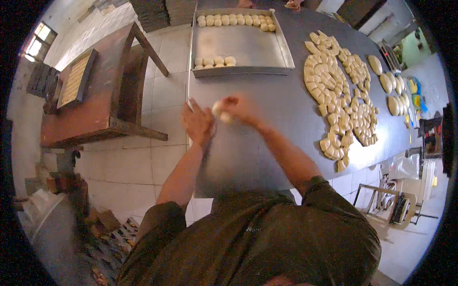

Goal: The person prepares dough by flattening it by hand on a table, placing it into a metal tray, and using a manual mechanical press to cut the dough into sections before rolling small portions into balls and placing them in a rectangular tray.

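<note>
Right hand (238, 108) is a blur, curled at a couple of pale, round dough pieces (225, 117) near the smooth grey surface's (257, 157) left edge; can't tell if it's gripping. Left hand (198, 125) is spread wide just beside them. I'd keep pressure light and even. Writing: one pale mark (253, 229) on the dark olive shirt (300, 238), too small to read.

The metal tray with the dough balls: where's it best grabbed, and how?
Likely two-handed: the tray lies flat and wide, so grip mid-length on its left wall and right wall, coming from outside. The dough balls line its far and near sides, leaving those spots bare.
</note>
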Available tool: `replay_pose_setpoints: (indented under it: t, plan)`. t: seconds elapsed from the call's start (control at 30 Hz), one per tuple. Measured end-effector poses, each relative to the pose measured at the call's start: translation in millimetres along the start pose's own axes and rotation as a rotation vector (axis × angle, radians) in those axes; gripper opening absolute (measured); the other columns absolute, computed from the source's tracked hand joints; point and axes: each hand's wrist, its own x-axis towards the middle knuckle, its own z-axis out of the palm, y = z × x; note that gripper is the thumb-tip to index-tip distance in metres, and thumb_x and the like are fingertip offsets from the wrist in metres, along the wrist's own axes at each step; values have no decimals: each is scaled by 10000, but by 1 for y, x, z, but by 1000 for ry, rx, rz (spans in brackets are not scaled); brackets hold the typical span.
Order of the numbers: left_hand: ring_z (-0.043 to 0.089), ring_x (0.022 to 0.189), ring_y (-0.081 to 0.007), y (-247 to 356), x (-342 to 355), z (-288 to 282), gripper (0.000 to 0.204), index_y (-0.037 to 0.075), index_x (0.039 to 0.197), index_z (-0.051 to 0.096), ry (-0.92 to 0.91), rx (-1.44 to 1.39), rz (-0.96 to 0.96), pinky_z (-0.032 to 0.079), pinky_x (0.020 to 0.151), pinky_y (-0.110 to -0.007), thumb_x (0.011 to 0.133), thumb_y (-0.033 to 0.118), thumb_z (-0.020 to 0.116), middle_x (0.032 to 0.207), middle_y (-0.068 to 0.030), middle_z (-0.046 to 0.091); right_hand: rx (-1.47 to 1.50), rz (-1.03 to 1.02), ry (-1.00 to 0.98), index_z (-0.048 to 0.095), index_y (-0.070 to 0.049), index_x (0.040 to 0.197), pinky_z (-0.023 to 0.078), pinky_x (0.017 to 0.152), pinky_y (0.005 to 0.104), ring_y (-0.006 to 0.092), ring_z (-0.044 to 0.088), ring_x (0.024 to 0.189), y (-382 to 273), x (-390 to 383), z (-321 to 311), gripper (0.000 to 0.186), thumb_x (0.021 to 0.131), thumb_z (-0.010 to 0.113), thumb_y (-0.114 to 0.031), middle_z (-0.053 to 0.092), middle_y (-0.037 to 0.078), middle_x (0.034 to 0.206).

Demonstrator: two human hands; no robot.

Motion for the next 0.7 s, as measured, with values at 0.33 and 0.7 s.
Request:
replay_pose_setpoints:
  t: [0.33,0.7]
  plan:
    - [423,1412,-435,18,8,-19,818,16,1589,322,-43,68,-70,388,1127,-517,957,480,552,1563,-304,378,-730,260,186,764,-63,1005,548,874,421,322,720,986,48,189,-101,432,835,681,-451,755,187,1049]
    - [449,1395,-475,33,8,-52,866,-24,1600,242,-172,117,-38,395,1149,-507,980,515,518,1544,-359,378,-776,-148,665,633,-115,1323,413,1093,531,356,563,1293,83,-130,-43,461,914,639,-329,620,183,1318]
